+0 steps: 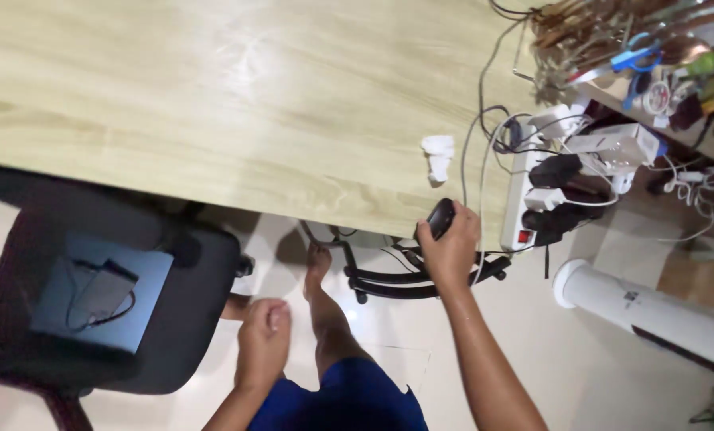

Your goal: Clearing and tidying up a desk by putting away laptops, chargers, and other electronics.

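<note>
My right hand (450,247) is closed around a small black oval object (441,217), a computer mouse by its shape, at the near edge of a light wooden table (213,104). My left hand (264,339) hangs below the table edge in a loose fist, holding nothing, above my bare leg and foot. A crumpled white piece of tissue (437,156) lies on the tabletop just beyond the right hand.
A white power strip (519,191) crowded with plugs, adapters and cables lies at the table's right end. A black office chair (102,303) with a laptop and cable on its seat stands at the left. A white cylindrical appliance (652,307) lies at the right.
</note>
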